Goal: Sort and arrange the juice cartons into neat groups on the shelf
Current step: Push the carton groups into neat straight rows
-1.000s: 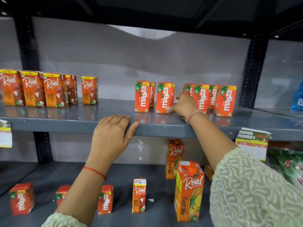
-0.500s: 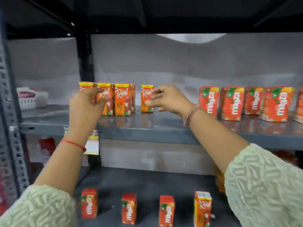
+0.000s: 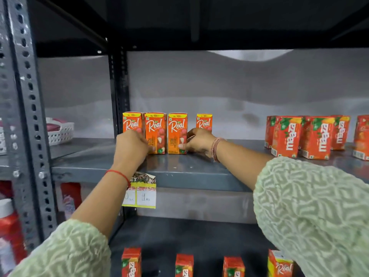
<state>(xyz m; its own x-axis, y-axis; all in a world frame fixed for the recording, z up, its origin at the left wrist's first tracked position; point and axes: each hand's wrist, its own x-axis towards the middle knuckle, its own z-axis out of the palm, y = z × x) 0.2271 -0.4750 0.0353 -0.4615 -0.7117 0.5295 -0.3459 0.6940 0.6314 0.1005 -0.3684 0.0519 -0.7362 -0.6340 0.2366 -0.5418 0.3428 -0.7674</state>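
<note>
Grey metal shelf (image 3: 179,172), mid-tidy. Left hand (image 3: 131,146) wraps the end Real carton (image 3: 132,121); right hand (image 3: 199,141) pinches the third Real carton (image 3: 177,132) by its lower corner, with a stray carton (image 3: 204,120) just behind. I'd squeeze the row together evenly, low down so nothing tips, then slide in the stray. Maaza cartons (image 3: 315,136) sit well apart to the right.

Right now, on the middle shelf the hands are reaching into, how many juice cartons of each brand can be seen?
Real cartons: 4
Maaza cartons: 5, the rightmost cut off by the frame edge
Total in view: 9; more may be hidden behind the front ones.
</note>
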